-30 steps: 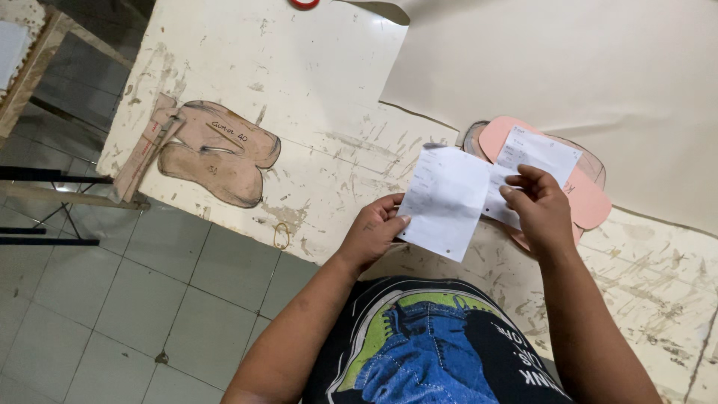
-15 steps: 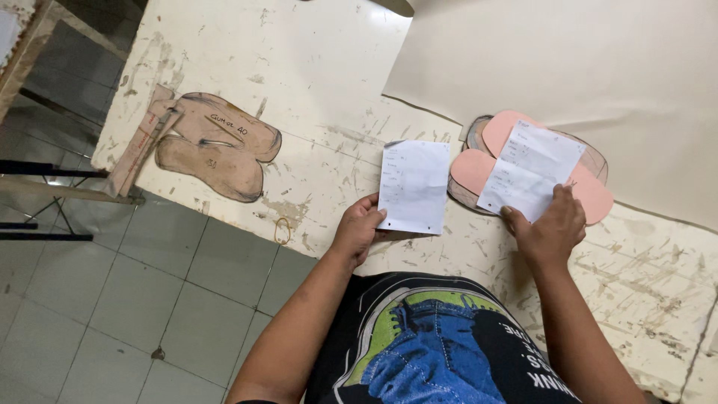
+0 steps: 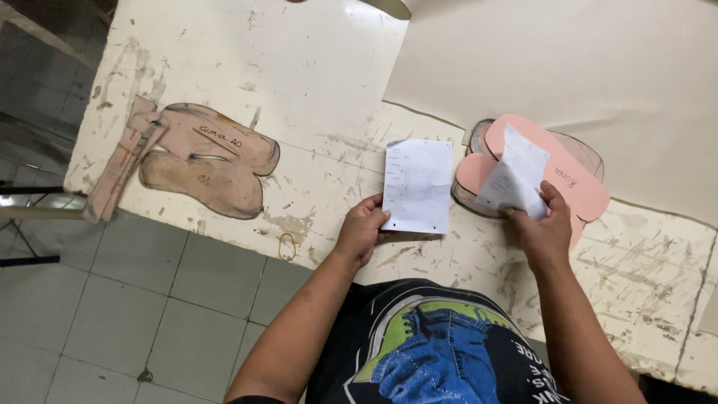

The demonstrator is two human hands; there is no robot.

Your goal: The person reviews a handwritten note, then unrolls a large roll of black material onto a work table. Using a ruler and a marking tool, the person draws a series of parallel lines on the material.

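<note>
My left hand (image 3: 362, 232) pinches the lower left edge of a white paper slip (image 3: 418, 185) that lies flat on the worn white table (image 3: 247, 67). My right hand (image 3: 542, 232) holds a second white paper slip (image 3: 514, 175), lifted and tilted over pink sole-shaped patterns (image 3: 580, 179). These pink patterns rest on brown sole patterns at the table's right. The two slips are apart from each other.
Brown cardboard sole patterns (image 3: 206, 157) and a narrow cardboard strip (image 3: 120, 168) lie at the table's left. A large cream sheet (image 3: 568, 75) covers the far right. A rubber band (image 3: 287, 245) sits near the front edge. Grey floor tiles (image 3: 112, 314) are below left.
The two slips were held together in front of me, then parted. The left one now lies on the table; the right one went down onto the pink patterns and is now lifted again.
</note>
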